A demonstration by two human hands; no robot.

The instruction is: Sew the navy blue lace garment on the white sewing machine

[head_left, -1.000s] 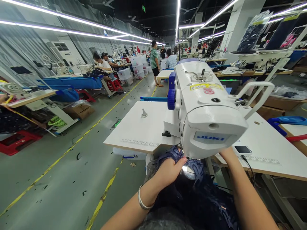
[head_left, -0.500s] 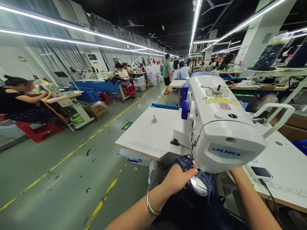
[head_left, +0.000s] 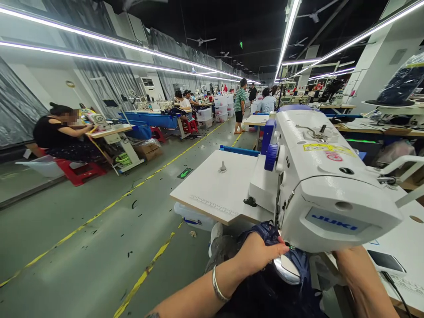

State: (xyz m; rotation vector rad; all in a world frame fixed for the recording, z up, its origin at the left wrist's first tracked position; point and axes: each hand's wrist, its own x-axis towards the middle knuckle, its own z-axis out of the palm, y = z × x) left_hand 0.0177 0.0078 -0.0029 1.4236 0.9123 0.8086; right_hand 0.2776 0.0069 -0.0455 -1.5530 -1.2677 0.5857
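Observation:
A white JUKI sewing machine (head_left: 331, 176) stands in front of me on the right. Dark blue lace-like fabric (head_left: 303, 269) lies around the end of its narrow arm, whose shiny metal end (head_left: 287, 270) shows, and hangs down over my lap. My left hand (head_left: 256, 254), with a silver bangle at the wrist, is closed on the fabric, thumb pointing toward the spot under the machine head. A tiny green thing sits by the thumb tip. My right hand (head_left: 351, 260) reaches behind the machine head, which hides its fingers.
The white machine table (head_left: 215, 185) extends left and right of the machine. A phone-like device (head_left: 387, 260) with a black cable lies on the right side. Below the table is a clear plastic bin (head_left: 195, 216). To the left runs a taped aisle, with a co-worker (head_left: 59, 132) seated beyond.
My view has turned left, so the machine and room appear further right. Both hands stay at the machine, the left one still on the fabric.

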